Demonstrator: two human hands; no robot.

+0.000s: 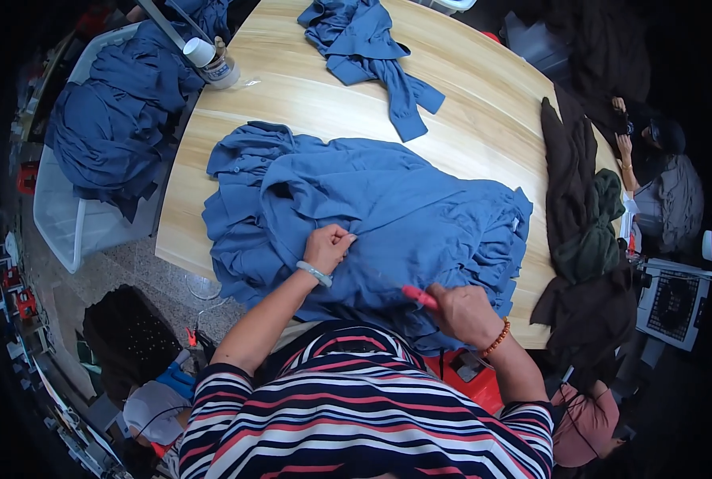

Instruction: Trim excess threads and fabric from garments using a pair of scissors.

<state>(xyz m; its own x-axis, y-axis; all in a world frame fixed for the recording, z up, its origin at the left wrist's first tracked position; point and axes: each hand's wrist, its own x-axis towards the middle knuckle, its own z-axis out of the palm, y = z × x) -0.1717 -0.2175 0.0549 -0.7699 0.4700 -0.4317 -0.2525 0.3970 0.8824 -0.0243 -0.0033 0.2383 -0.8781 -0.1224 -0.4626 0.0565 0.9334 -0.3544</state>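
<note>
Blue shirts [388,188] lie heaped in front of me, their layered edges fanned out at both ends. My left hand [328,247] is closed in a pinch on the cloth of the top blue shirt, near its middle. To the right, just over the lower part of the pile, my right hand [461,313] is closed around a pink-red handled tool [420,298]. The tool's handle points left toward my left hand; its working end is too blurred to make out.
All this rests on a wooden table [484,104]. Another blue shirt [372,60] lies at its far side, by a white-capped bottle [212,64]. A plastic bin [73,231] heaped with blue cloth stands left. Dark garments [567,184] drape the right edge, with other people nearby.
</note>
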